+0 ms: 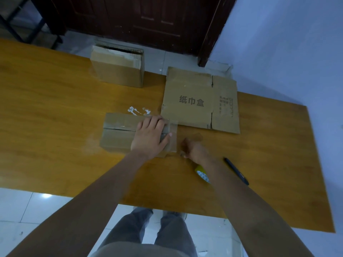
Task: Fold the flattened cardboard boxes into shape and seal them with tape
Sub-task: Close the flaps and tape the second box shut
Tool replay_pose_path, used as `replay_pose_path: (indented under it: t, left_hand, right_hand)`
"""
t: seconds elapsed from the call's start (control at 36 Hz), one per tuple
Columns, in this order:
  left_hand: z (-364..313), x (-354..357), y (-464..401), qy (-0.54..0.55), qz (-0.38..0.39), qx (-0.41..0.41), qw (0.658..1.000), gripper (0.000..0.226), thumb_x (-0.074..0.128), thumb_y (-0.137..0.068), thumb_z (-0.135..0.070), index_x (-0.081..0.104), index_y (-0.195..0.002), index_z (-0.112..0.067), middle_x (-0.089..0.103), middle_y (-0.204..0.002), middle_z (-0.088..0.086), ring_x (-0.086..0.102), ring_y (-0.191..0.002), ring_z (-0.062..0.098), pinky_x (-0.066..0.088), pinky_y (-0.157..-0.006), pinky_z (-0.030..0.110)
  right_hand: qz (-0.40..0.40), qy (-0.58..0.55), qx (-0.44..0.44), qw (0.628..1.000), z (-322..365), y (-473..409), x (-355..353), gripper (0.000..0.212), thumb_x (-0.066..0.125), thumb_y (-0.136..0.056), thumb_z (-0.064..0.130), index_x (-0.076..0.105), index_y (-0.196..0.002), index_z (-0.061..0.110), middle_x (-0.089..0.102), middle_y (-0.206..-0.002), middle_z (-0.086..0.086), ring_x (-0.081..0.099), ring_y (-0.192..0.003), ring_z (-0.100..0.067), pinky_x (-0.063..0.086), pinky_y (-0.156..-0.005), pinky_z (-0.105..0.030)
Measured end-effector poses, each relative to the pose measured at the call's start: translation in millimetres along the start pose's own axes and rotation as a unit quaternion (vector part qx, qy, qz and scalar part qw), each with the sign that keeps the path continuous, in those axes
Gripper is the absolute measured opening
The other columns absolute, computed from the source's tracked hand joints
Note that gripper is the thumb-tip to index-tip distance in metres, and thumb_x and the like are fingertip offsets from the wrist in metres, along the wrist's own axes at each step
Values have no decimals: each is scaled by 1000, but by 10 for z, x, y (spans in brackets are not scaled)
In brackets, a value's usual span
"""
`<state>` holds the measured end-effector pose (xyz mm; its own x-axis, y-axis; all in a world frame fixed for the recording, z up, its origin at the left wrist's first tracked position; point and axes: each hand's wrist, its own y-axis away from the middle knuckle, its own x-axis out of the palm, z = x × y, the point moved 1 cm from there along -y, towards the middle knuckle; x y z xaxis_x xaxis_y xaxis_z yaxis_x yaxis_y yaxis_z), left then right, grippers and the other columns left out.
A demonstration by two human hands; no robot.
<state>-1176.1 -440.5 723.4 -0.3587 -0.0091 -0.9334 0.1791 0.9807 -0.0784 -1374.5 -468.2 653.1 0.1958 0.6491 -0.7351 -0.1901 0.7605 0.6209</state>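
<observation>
Small folded box (122, 133) sits mid-table, near front-centre, top flaps closed w/ seam running left-right; clear tape (171, 135) laid over the right end and overhanging toward the table. Left hand (150, 137) lies flat, fingers spread, pressing on box top right over the seam, not clamped on anything. Right hand (193, 149) just beside the box's right end, blurred, fingers curled together, prob pinching the tape strand, but can't tell for sure. Tape roll (202, 173) partly hidden under right forearm. Box looks light, stiff corrugated, thin walls, would slide on smooth wood table (55, 101) if not pinned; best held by palm down on top flaps or by side walls near corners, not flap edges (they bend). Tape is slippery and sticks to itself, keep it taut. Outward: flattened box (200, 101) w/ printed text lies behind-right, touching or nearly touching the small box's far right corner; another box (118, 67) at table's far edge; pen (235, 170) right of forearm; tape scraps (137, 110) behind box.
</observation>
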Motion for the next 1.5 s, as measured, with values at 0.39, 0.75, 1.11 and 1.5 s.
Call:
replay_pose_path:
  t: [0.39, 0.75, 1.11, 1.5]
  left_hand:
    - [47, 5, 15, 32, 7, -9, 999, 51, 27, -87, -43, 53, -119, -14, 51, -125, 3, 43, -116, 25, 35, -92, 37]
    - [146, -14, -29, 112, 10, -10, 994, 44, 56, -92, -22, 49, -132, -6, 46, -134, 5, 33, -128, 22, 28, -105, 36]
    - [180, -5, -41, 112, -1, 9, 994, 45, 56, -93, -25, 49, -132, -6, 46, -134, 6, 36, -127, 24, 33, -105, 39]
    - [184, 7, -12, 118, -9, 21, 993, 44, 54, -94, -26, 48, -133, -8, 44, -135, 4, 34, -127, 23, 33, -105, 40]
  right_hand:
    - [-122, 45, 23, 991, 116, 129, -199, 38, 58, -88, 14, 48, -124, 10, 43, -127, -9, 53, -107, -29, 49, -84, -37]
    - [-290, -189, -143, 927, 638, 587, -413, 19, 54, -87, 8, 70, -96, 15, 64, -95, 1, 57, -89, -15, 48, -79, -32]
    - [-201, -10, -117, 973, 886, 576, -321, 38, 43, -92, 12, 48, -130, 12, 49, -121, -8, 49, -113, -30, 41, -88, -40]
    - [-212, 93, -98, 968, 799, 299, -819, 45, 54, -90, 26, 46, -134, 19, 47, -135, -1, 40, -127, -23, 33, -103, -40]
